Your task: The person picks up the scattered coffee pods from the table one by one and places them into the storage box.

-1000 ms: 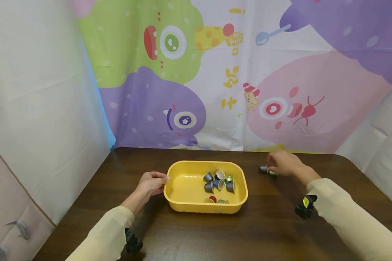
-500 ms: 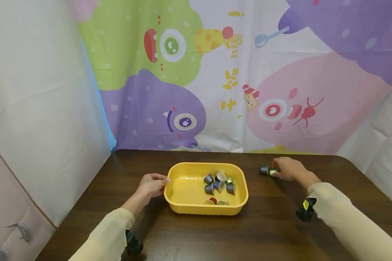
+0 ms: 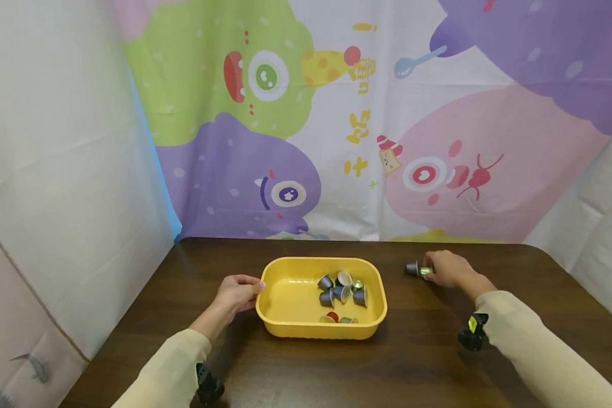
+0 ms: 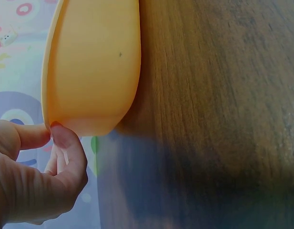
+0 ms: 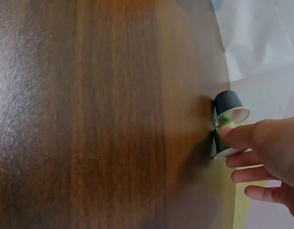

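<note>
My left hand point(image 3: 237, 293) pinches the left rim of a yellow plastic tub point(image 3: 316, 331) between thumb and fingers; the left wrist view shows this grip on the tub wall point(image 4: 94, 67). Inside the tub, toward its right, lie several coffee capsules point(image 3: 326, 298), dark, green and red. To the right of the tub, my right hand point(image 3: 450, 268) holds a green coffee capsule point(image 5: 218, 142) lying on its side, the thumb on its body and the fingers partly hidden behind it. A dark grey coffee capsule point(image 3: 411, 268) lies against the green one.
Everything rests on a dark brown wooden table point(image 3: 306, 374). Behind its far edge hangs a cartoon-printed curtain point(image 3: 336, 113), and a pale cloth point(image 3: 71, 141) hangs at the left.
My right hand has come down from above the two capsules and shifted slightly right onto the green one. The left hand keeps its hold on the tub.
</note>
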A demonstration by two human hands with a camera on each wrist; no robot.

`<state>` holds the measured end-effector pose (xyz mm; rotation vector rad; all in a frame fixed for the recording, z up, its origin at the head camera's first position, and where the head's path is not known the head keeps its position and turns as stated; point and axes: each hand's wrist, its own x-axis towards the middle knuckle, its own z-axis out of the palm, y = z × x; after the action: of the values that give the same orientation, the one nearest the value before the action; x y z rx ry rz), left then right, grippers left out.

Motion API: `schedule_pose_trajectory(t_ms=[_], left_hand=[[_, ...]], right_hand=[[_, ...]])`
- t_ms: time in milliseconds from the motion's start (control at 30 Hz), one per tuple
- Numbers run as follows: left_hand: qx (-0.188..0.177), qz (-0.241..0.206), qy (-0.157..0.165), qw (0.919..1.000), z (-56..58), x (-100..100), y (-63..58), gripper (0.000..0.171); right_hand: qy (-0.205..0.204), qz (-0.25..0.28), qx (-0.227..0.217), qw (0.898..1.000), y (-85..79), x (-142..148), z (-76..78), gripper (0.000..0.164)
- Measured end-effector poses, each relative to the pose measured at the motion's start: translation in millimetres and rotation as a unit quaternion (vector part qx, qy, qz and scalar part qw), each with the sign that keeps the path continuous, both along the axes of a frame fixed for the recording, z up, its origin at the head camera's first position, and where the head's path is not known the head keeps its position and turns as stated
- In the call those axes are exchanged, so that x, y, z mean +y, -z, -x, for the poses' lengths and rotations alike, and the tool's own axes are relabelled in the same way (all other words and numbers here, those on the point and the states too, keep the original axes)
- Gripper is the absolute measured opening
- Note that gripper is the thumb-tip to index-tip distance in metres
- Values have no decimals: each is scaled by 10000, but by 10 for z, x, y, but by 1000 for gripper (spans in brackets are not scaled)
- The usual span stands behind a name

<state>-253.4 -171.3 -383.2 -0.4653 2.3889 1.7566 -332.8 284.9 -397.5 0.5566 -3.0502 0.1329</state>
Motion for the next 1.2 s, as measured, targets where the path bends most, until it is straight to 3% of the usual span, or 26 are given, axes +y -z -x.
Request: schedule_pose_trajectory(t_ms=[567,767,1200], left_hand=[[-53,107,33,9999,-25,46,10,27],[-9,249,118,9996,-3,46,-48,31],[-151,306,199,9992,29,39,-13,32]], right_hand=[[528,-61,-433,9976,-23,-35,47,16],[633,-95,-304,9975,-50,-73,61,16],[631,-128,-270,9976,-24,-58,-3,18]])
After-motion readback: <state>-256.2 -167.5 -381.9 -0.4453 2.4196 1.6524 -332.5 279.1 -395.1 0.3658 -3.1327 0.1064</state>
